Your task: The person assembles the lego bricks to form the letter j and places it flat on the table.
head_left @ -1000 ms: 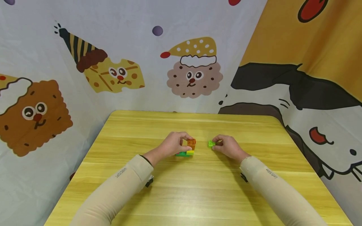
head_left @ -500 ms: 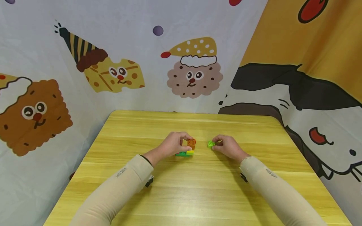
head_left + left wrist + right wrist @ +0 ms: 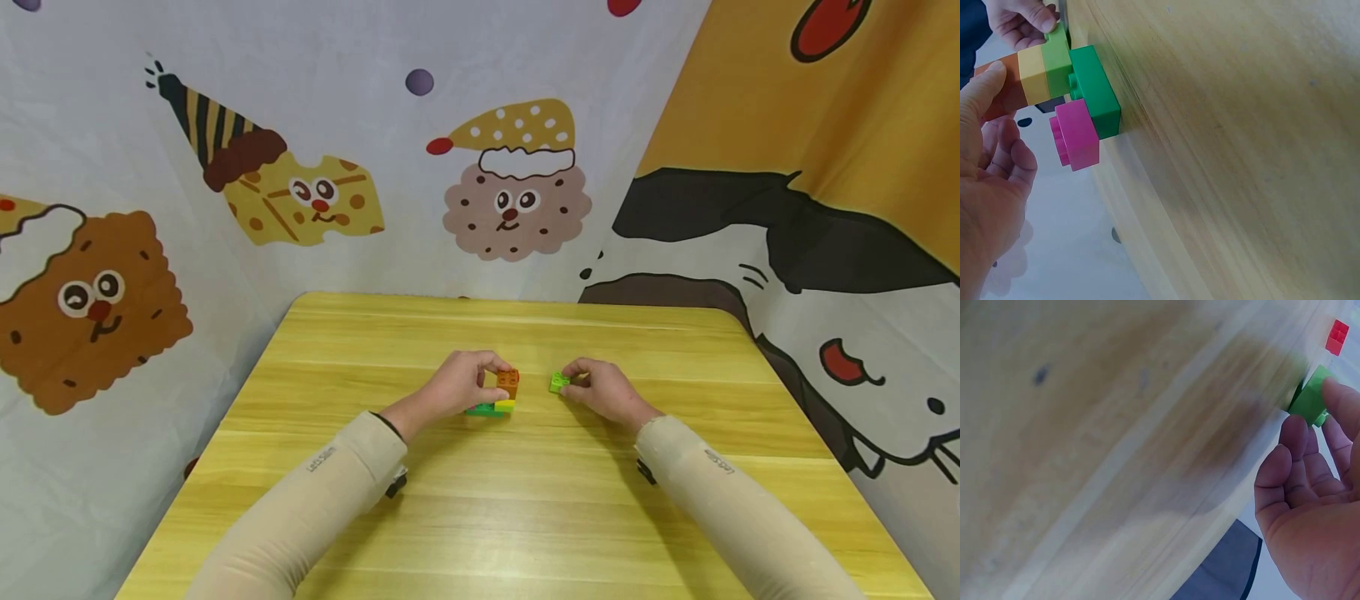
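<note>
Hands come out of beige sleeves (image 3: 311, 492), both lettered "Let's Slim", each pinching a toy brick over the desk (image 3: 525, 517). Left hand (image 3: 461, 382) clamps thumb and fingers on the orange brick (image 3: 507, 378) topping a stack: yellow brick (image 3: 1034, 75), lime brick (image 3: 1056, 67), green brick (image 3: 1097, 94) lowest, with a pink brick (image 3: 1079, 134) also on the green. Right hand (image 3: 606, 388) grips a loose light-green brick (image 3: 558, 382), apart from the stack at three o'clock. Beyond, at twelve, hangs a cartoon-printed cloth (image 3: 405, 208).

Pale glare on the tabletop (image 3: 517, 508)
</note>
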`<action>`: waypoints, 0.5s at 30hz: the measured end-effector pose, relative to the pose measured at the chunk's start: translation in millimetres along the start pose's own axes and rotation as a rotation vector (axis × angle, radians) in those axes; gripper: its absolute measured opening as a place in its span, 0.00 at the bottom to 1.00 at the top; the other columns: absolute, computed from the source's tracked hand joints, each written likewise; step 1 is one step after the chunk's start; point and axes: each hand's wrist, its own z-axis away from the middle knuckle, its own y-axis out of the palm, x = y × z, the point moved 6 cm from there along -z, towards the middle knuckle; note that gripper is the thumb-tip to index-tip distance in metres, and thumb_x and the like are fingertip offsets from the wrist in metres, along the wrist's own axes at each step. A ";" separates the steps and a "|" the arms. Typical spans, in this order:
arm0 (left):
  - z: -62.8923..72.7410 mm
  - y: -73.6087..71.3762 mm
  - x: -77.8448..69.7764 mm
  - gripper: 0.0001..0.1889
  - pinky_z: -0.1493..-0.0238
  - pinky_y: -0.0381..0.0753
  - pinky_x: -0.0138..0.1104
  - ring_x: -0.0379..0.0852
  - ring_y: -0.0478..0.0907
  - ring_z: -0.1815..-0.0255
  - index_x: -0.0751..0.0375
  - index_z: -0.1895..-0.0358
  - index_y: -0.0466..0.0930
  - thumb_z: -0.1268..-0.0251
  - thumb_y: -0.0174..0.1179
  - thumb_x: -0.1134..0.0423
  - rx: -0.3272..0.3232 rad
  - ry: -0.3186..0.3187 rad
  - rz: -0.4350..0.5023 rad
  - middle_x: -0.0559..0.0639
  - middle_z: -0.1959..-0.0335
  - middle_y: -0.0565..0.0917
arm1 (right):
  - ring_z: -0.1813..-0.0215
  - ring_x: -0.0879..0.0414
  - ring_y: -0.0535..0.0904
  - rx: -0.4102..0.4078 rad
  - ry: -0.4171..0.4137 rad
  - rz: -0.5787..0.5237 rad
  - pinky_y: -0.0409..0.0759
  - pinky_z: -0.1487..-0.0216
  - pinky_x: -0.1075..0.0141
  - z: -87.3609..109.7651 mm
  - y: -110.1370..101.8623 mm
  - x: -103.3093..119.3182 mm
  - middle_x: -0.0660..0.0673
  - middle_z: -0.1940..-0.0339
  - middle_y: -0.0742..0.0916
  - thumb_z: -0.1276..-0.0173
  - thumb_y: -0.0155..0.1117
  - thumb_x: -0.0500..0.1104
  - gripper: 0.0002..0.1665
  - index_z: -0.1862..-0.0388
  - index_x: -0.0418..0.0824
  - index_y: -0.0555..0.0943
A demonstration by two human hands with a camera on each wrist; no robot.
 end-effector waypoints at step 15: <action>1.0 0.0 -2.1 0.19 0.78 0.68 0.27 0.37 0.69 0.78 0.53 0.41 0.87 0.33 0.76 0.57 0.000 -0.009 0.007 0.49 0.48 0.92 | 0.45 0.48 0.87 -0.004 -0.016 -0.003 0.87 0.51 0.61 -1.4 2.6 -1.2 0.41 0.43 0.90 0.24 0.72 0.46 0.17 0.40 0.41 0.84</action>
